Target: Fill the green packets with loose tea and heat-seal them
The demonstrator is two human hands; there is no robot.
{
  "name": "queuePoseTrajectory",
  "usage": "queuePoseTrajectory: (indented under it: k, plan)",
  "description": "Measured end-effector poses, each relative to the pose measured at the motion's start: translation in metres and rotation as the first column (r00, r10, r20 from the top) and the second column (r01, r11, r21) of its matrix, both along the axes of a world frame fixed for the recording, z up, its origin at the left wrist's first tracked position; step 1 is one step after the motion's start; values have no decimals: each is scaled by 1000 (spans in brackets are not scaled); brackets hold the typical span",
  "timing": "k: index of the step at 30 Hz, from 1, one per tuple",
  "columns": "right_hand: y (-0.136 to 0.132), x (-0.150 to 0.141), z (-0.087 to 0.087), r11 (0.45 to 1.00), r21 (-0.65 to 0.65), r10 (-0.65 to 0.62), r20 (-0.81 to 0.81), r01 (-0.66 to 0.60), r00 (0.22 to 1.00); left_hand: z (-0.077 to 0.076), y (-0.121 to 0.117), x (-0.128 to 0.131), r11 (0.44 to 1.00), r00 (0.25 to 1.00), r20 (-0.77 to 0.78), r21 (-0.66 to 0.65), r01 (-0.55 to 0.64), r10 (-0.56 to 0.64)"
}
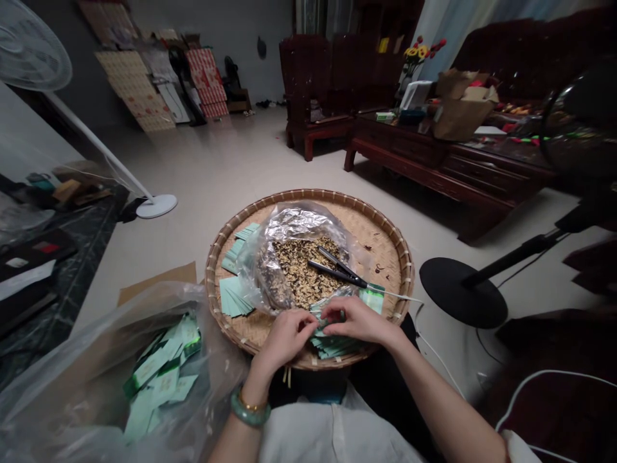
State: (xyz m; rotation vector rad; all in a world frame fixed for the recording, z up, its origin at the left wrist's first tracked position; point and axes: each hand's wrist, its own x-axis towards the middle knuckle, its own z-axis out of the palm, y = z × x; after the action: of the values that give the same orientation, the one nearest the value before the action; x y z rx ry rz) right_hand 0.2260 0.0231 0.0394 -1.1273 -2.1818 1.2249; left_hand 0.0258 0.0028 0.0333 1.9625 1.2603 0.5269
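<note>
Pale green packets [335, 347] lie in an overlapping pile at the near edge of the woven bamboo tray [407, 270], directly beneath both hands. We judge that this close work is best done with a light pinch at the edges, one packet parted from its neighbours at a time, so that thin material does not crease. We would steady both wrists low and avoid pushing the pile over the rim.

We note a clear plastic bag [303, 222], open, with a dark and pale flaky mix [303, 289] in it. A black flat iron [359, 281] rests on the mix, its plates apart; its white cord [400, 296] crosses the rim near the right forearm. We cannot tell whether it is hot, and advise treating it so.

We find the left hand [288, 334] with thumb and forefinger nearly closed, fingertips at the pile's upper edge. The right hand [355, 318] is half curled, its fingers bent towards the left fingertips, a little space within the curl. Something pale green shows at the fingers, but we cannot tell whether either hand grips a packet or only touches it.
</note>
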Motion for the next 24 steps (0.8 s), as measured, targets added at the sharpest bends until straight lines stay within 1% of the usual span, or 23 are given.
queuePoseTrajectory:
  k: [2, 6, 10, 14, 19, 24]
  plan:
    - [2, 1, 3, 999, 33, 27, 37, -28, 999, 0, 1, -1, 999, 1000, -9, -24, 30, -30]
    - [1, 2, 2, 1000, -2, 2, 44, -2, 999, -7, 2, -3, 991, 995, 12, -94, 97, -97]
    - [-2, 4, -4, 999, -40, -9, 45, 11, 999, -12, 3, -1, 990, 995, 25, -101, 103, -101]
    - [-5, 6, -8, 996, -87, -7, 25, 9, 1000, -11, 5, -2, 985, 991, 15, -111, 135, -135]
    - [-5, 7, -11, 993, -115, -18, 20, 20, 1000, -12, 7, -3, 979, 990, 53, -150, 141, -134]
    - [-7, 8, -14, 987, -160, -24, -5, 23, 1000, -15, 6, 0, 987, 993, 12, -106, 117, -116]
